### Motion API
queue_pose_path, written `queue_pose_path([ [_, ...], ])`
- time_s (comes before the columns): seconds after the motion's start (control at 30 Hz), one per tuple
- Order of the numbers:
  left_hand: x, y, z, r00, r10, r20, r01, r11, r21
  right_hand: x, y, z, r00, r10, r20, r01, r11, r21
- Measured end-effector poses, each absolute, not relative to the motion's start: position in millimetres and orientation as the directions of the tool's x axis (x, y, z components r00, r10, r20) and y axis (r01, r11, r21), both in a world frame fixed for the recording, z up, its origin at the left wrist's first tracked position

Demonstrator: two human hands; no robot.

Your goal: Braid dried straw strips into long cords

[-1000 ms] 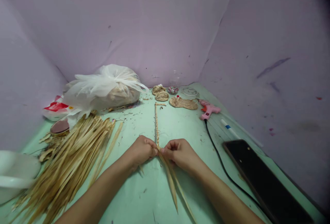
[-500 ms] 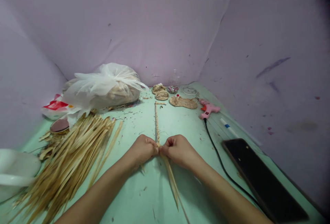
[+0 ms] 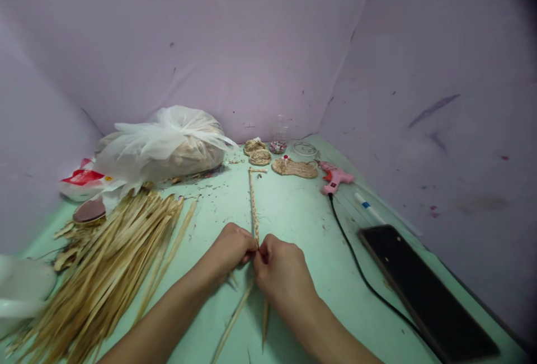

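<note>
Inventory, places given from the braid.

1. Green table: bears everything.
2. White plastic bag, stuffed: far left of the braid.
3. Heap of flat straw strips: left of the braid.
4. Dark slab: well right.
5. Left hand, right hand: touching at the braid's near end, fingertips pressed together, pinching it where the plaiting stops.
6. Pink glue gun: right of the far end.
7. Braid: straight on the table, running away from the hands.
8. Loose strands: two, trailing nearer from the pinch.

Handling, as judged: hold the last crossing tight, fold each strand flat, and pull evenly for uniform width.
</note>
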State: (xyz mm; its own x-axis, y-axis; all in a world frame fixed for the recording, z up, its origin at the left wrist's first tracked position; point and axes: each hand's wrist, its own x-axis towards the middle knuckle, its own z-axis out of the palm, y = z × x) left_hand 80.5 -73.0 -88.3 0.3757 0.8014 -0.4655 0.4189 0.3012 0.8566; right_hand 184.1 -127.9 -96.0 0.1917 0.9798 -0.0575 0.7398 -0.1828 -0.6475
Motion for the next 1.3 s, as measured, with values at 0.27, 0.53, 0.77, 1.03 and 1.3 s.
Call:
queue_pose_path([
  [0.27, 83.5, -72.9, -95.8, 0.37, 0.804, -0.466, 0.44, 0.291, 0.85, 186.5, -128.5, -102.5, 0.205, 0.973, -0.103, 0.655, -0.215, -0.724],
  [0.53, 77.6, -70.5, -98.5, 0.521, 0.755, -0.398, 0.482, 0.124, 0.867, 187.2, -134.5, -100.4, 0.143, 0.988, -0.053, 0.716, -0.14, -0.684],
  [0.77, 75.8, -69.0, -106.0, 0.548, 0.75, -0.37, 0.536, 0.025, 0.844, 193.2, -141.9, -92.5, 0.003, 0.992, -0.125, 0.721, -0.089, -0.688],
  [1.03, 74.0, -72.1, -96.5, 0.52, 0.761, -0.388, 0.491, 0.105, 0.865, 207.0, -135.0, -94.1, 0.089, 0.989, -0.119, 0.664, -0.148, -0.733],
  [1.3, 70.5, -72.3, -90.1, 0.608, 0.677, -0.415, 0.35, 0.241, 0.905, 204.6, -115.7, -94.2, -0.053, 0.916, -0.399, -0.081, -0.402, -0.912],
])
